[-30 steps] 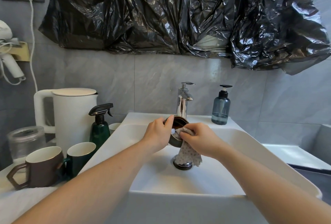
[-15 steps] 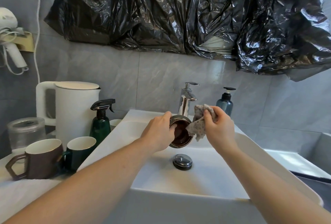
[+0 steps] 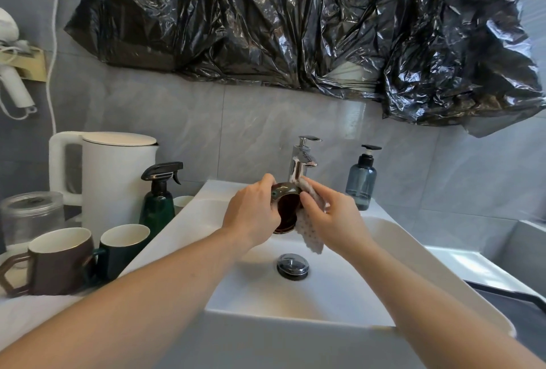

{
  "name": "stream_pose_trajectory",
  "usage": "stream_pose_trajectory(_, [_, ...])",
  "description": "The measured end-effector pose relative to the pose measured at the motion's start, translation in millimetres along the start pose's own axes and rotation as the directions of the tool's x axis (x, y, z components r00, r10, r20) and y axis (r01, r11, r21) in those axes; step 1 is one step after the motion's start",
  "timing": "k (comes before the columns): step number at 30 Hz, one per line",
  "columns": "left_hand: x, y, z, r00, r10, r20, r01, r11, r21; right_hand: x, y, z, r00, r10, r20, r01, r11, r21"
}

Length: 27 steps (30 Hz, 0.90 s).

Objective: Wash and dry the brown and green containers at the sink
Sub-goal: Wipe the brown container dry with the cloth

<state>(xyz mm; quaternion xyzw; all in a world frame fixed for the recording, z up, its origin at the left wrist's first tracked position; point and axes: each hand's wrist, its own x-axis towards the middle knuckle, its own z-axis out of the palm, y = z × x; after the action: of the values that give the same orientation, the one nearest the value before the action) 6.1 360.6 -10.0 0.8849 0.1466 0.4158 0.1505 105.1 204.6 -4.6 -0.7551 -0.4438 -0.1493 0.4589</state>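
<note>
- The brown container (image 3: 287,211) is held on its side over the sink (image 3: 325,294), below the faucet (image 3: 300,162).
- The left hand (image 3: 252,215) grips its rim.
- The right hand (image 3: 334,219) pinches a dotted cloth (image 3: 308,235) against its opening.
- A brown mug (image 3: 56,259) and a green mug (image 3: 124,246) stand on the bench, left of the sink.

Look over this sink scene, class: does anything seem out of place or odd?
The black plastic sheet hung crumpled across the wall above the tap is odd: it seems to cover something pale. Otherwise nothing stands out. The left hand holds the brown container over the sink while the right hand wipes it with a cloth.
</note>
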Motion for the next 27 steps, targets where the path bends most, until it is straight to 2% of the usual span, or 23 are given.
stream_pose_trajectory(2, [2.0,0.1,0.0,0.998,-0.027,-0.049,0.024,0.999,-0.043,-0.1,6.4,-1.2,0.996,0.055,0.072,-0.053,0.998,-0.035])
stream_pose_trajectory(4, [3.3,0.7,0.5,0.996,-0.046,-0.074,0.040,0.996,-0.079,-0.3,8.2,-1.6,0.998,0.046,0.053,-0.042,0.997,-0.066])
stream_pose_trajectory(8, [1.5,1.0,2.9,0.999,-0.036,-0.022,0.035,0.998,-0.051,0.8,-2.4,4.5,0.999,-0.027,-0.037,0.032,0.992,0.119])
stream_pose_trajectory(11, [0.9,0.2,6.1,0.998,-0.065,0.004,0.065,0.996,-0.067,0.7,-8.8,9.6,0.995,-0.098,-0.003,0.098,0.985,0.144])
stream_pose_trajectory(15, [1.4,0.7,7.7,0.994,-0.107,-0.016,0.104,0.986,-0.132,-0.8,-11.1,5.9,0.998,-0.057,-0.002,0.056,0.983,0.176])
stream_pose_trajectory(19, [1.9,0.0,7.4,0.991,-0.130,-0.019,0.123,0.968,-0.217,0.9,-4.1,3.8,0.999,-0.019,-0.026,0.021,0.995,0.102])
stream_pose_trajectory(24, [1.1,-1.3,9.3,0.989,-0.141,0.045,0.148,0.929,-0.340,0.9,-7.0,-0.7,0.991,-0.102,-0.089,0.106,0.993,0.043])
stream_pose_trajectory(27, [1.7,0.5,9.4,0.987,-0.154,0.036,0.157,0.919,-0.362,2.0,-6.0,0.6,0.994,-0.067,-0.085,0.073,0.995,0.068])
